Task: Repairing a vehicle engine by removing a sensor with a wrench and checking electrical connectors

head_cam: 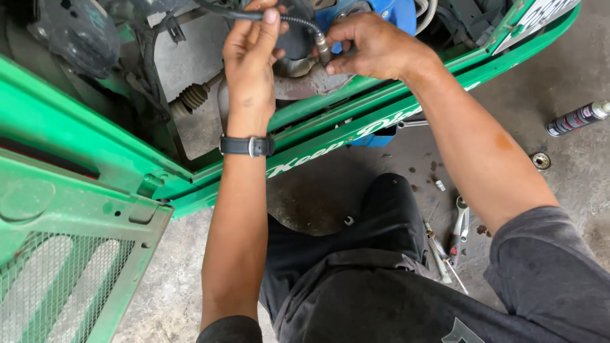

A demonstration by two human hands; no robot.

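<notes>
Inside green vehicle [76, 127], left hand [251, 57] grip holding black hose [298, 22], right hand [375, 47] pinching its metal fitting [324, 47]

Green vehicle frame [95, 133], black hose [298, 22], black wristwatch [248, 146], grey concrete floor [559, 82].

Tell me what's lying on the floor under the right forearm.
Under the right forearm, pliers, screwdrivers and a small socket lie on the concrete floor. Anything directly beneath the arm is covered.

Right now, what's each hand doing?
Left hand: closed on the black hose.
Right hand: fingers pinching the hose's metal end fitting.
</notes>
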